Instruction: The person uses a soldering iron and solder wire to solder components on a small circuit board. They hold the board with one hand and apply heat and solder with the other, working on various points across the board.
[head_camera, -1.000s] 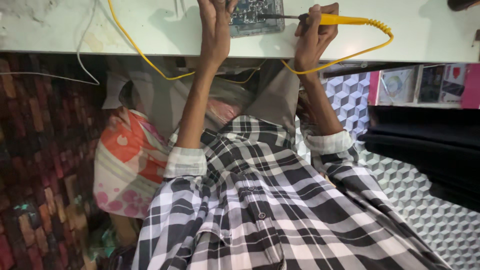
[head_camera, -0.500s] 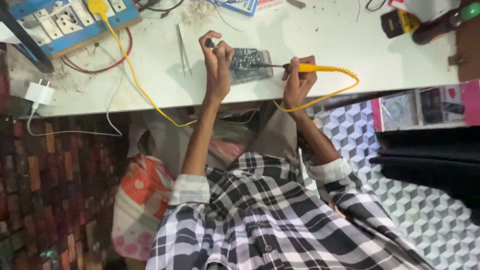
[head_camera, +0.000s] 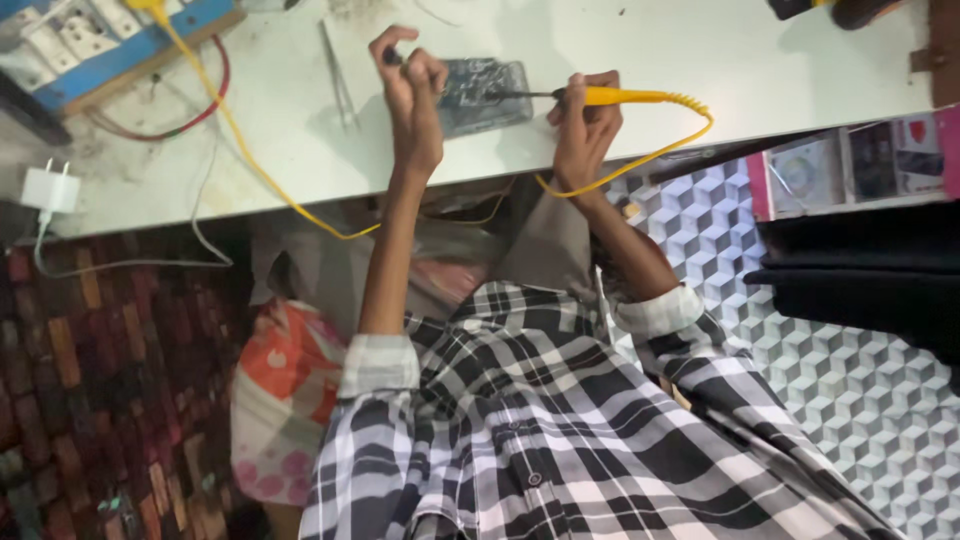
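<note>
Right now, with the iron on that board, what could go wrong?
1. The right hand holds the soldering iron with its tip on the circuit board, while the left hand rests against the board; a slip might burn the fingers.
2. The iron's yellow cord loops off the table edge near the right forearm; a snag could jerk the tip.

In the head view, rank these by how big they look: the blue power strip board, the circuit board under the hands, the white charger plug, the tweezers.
1. Blue power strip board, cut off by the frame edge
2. Circuit board, partly hidden by the left hand
3. Tweezers: long but thin
4. White charger plug, close to the tweezers, so that order is unsure
</note>
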